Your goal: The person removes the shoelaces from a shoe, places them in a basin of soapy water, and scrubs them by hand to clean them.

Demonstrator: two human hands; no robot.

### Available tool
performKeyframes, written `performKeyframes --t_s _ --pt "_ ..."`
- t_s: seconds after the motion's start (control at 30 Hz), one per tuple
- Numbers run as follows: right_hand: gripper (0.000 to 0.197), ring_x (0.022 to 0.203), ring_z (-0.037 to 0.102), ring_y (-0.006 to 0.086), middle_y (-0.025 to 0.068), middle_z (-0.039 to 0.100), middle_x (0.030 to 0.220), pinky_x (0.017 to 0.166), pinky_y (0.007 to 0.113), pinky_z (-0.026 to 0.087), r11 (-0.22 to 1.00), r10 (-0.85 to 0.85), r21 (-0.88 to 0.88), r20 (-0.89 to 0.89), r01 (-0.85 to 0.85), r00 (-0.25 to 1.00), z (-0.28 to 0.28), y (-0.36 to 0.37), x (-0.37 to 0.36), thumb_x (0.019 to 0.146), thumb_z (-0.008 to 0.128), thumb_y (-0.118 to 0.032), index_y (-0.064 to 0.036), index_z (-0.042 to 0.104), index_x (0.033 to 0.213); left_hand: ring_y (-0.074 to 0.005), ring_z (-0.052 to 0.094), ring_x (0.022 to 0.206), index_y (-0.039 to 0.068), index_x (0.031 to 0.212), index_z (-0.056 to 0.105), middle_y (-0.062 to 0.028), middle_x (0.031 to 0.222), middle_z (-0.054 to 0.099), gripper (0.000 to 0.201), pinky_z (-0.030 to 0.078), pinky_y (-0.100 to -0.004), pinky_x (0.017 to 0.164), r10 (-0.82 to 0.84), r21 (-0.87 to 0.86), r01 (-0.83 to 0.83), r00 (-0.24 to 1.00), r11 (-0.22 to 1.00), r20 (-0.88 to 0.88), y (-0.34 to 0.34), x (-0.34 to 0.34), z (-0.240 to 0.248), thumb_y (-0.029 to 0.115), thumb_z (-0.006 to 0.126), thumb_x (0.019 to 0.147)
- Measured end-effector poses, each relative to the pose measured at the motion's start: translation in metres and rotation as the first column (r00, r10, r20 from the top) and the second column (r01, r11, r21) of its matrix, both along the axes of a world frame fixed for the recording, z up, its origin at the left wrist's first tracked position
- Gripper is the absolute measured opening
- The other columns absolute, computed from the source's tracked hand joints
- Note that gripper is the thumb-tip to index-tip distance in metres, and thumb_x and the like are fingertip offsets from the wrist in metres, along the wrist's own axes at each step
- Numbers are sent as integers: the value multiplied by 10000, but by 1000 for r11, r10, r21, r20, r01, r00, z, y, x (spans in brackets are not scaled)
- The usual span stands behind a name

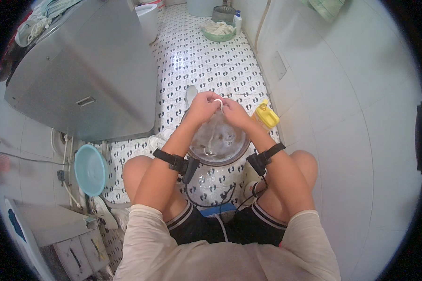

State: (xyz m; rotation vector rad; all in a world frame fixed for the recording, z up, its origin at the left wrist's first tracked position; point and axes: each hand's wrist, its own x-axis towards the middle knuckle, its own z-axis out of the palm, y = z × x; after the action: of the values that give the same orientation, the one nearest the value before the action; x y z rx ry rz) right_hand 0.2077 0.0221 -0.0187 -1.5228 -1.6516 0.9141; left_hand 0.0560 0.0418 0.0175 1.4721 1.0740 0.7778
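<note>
Both my hands meet over the far side of a round, dark-rimmed basin [218, 163] of cloudy, sudsy water. Pinched between the fingers is a narrow white cord [219, 101], bent into a small loop. My left hand [204, 107] is closed on it from the left, and my right hand [235, 113] from the right. Part of the cord is hidden behind the fingers. Beside the basin's right rim stands a yellow bottle [266, 115]. A pale, flat, rounded object [191, 94] shows behind my left hand; its kind is unclear.
A large grey appliance [94, 79] fills the left, with a light blue basin [90, 170] near its foot. White shoes [104, 213] lie at lower left. Farther back are a green basin with cloth [218, 35] and a white bottle [237, 22]. A tiled wall [333, 126] runs along the right.
</note>
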Motion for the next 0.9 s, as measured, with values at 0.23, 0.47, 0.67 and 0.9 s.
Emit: performKeyframes --t_s 0.23,0.47,0.67,0.9 --pt "321 780 593 305 186 620 775 716 390 432 960 269 -62 -56 -272 962 7 2 -15 802 380 -192 29 611 776 -129 561 669 -20 899 597 -54 752 581 160 482 -242 614 129 -160 -89 958 983 255 0 -14 4 29 512 773" --pt "360 645 575 306 201 606 722 639 403 442 1000 4 -14 161 -2 987 8 15 -11 810 356 -223 29 592 708 -142 568 740 26 932 567 -59 830 576 151 491 -254 636 286 -298 -181 889 937 357 11 -25 -18 97 535 802" --pt "277 560 548 239 130 558 663 574 363 445 999 7 -27 -337 -17 942 9 25 -6 851 356 -181 21 541 818 -136 536 849 83 1074 516 -43 951 562 262 467 -311 711 83 -448 13 978 894 193 8 -11 -41 156 512 823" --pt "187 497 391 63 -18 418 592 484 232 414 998 -46 -54 -580 17 814 44 21 -12 879 352 -139 -28 502 872 -81 494 832 98 1203 485 -2 978 563 417 406 -234 693 -376 -133 400 910 907 177 -5 1 -70 226 596 822"
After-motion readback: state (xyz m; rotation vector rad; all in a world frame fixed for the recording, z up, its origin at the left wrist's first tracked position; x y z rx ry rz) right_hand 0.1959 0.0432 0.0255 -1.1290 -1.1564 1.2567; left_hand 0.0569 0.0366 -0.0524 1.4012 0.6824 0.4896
